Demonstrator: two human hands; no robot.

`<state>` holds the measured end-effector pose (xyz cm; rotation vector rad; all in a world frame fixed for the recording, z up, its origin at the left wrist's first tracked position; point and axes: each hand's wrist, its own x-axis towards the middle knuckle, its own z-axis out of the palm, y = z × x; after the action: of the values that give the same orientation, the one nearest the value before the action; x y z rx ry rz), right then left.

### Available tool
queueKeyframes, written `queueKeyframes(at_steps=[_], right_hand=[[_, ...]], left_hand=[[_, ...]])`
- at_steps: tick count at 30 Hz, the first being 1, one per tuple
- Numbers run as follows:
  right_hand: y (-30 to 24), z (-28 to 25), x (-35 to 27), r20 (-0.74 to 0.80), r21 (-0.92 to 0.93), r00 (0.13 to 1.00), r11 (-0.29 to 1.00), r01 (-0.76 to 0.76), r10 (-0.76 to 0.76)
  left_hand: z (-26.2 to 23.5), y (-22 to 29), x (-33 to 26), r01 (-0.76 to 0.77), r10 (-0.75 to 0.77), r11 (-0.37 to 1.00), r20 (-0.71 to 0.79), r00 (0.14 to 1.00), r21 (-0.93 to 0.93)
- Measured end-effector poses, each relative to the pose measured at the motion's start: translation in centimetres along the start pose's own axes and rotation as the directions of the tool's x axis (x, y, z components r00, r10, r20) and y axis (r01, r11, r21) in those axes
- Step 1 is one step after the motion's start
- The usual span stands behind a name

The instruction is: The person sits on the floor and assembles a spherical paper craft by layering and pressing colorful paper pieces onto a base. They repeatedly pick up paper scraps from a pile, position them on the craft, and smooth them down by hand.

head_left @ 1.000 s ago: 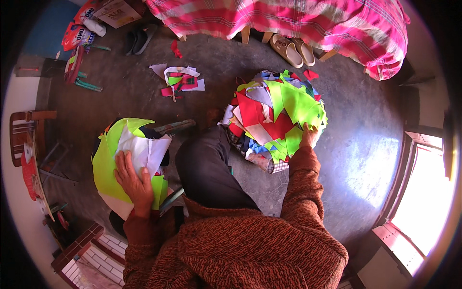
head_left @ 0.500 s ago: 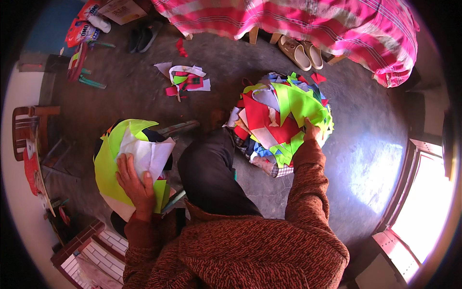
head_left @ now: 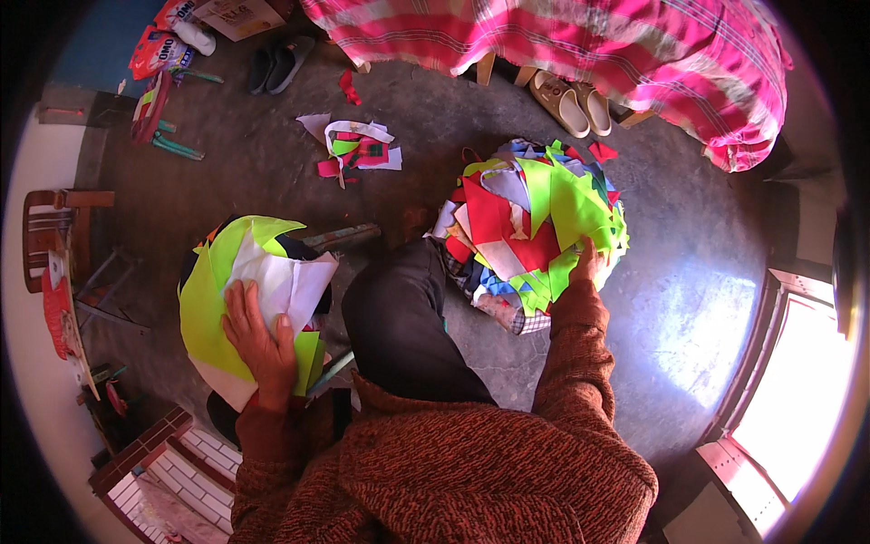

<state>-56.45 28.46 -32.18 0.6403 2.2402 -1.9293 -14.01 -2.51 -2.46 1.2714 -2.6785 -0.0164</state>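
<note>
At the left, my left hand point(head_left: 260, 340) lies spread and flat on a white cloth piece point(head_left: 272, 275). Under and around that piece are neon-yellow cloth point(head_left: 201, 308) and dark cloth in a bundle beside my knee. My right hand point(head_left: 586, 265) reaches to a large heap of cloth scraps on the floor. Its fingers are bent at the lower edge of a neon-green scrap point(head_left: 578, 207) and appear to pinch it; the fingertips are partly hidden. Red scraps point(head_left: 494, 210), with white, blue and checked ones, make up the rest of the heap.
A small pile of scraps point(head_left: 370, 152) lies farther off on the floor. Tan clogs point(head_left: 560, 104) stand by a pink plaid cover point(head_left: 562, 36). Dark slippers point(head_left: 288, 65) and a cardboard box point(head_left: 237, 16) are at the back left. A wooden chair point(head_left: 68, 199) stands left.
My right hand has shifted slightly down, and the neon-green scrap near it has changed shape, showing darker cloth beside it. My left hand stays on the white cloth. The view has shifted slightly.
</note>
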Motion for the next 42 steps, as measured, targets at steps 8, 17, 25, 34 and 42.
queueKeyframes(at_steps=[8,17,25,34,42], right_hand=[[0.1,-2.4,-3.4,-0.029,-0.030,0.999,0.999,-0.024,0.023],[-4.8,-2.6,-2.3,0.056,0.192,0.996,0.979,-0.075,0.066],[-0.7,-6.6,-5.4,0.014,0.076,0.982,0.979,-0.189,0.189],[-9.5,-4.2,-6.1,0.050,0.323,0.985,0.936,0.142,-0.166],[-1.5,-0.2,-3.5,0.015,0.140,0.971,0.961,-0.238,0.238]], left_hand=[[0.0,-0.1,-0.1,0.009,-0.010,0.999,-0.019,1.000,-0.043],[0.2,-0.2,-0.5,0.044,-0.045,0.999,-0.047,0.998,-0.021],[0.7,-0.5,-0.5,0.053,-0.054,0.998,-0.034,0.998,-0.015],[1.0,-0.8,-0.5,0.053,-0.054,0.998,-0.034,0.998,-0.016],[0.7,-0.7,-0.2,0.006,-0.007,1.000,-0.044,0.999,-0.026]])
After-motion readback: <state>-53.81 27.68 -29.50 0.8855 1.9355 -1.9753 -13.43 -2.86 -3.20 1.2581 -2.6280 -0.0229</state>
